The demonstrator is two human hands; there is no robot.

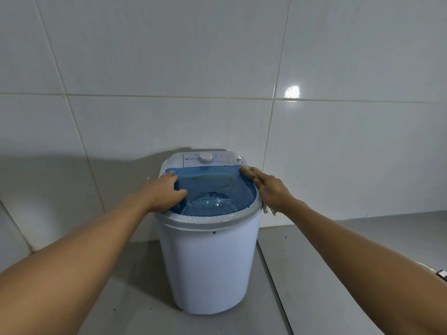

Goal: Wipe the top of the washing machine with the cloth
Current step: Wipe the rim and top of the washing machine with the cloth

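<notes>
A small white washing machine (208,262) stands on the floor against the tiled wall. Its top is a translucent blue lid (217,187) with a white control panel and a round dial (205,157) behind it. My left hand (164,189) lies flat on the lid's left side, fingers spread. My right hand (272,189) presses a beige cloth (246,171) onto the right rim of the top. One end of the cloth sticks out past my fingers at the back right corner, and another end hangs below my wrist over the machine's side.
White wall tiles (217,68) rise directly behind the machine. Grey floor (135,298) surrounds it, with a raised grey step (338,238) to the right. A small dark object (441,273) shows at the right edge.
</notes>
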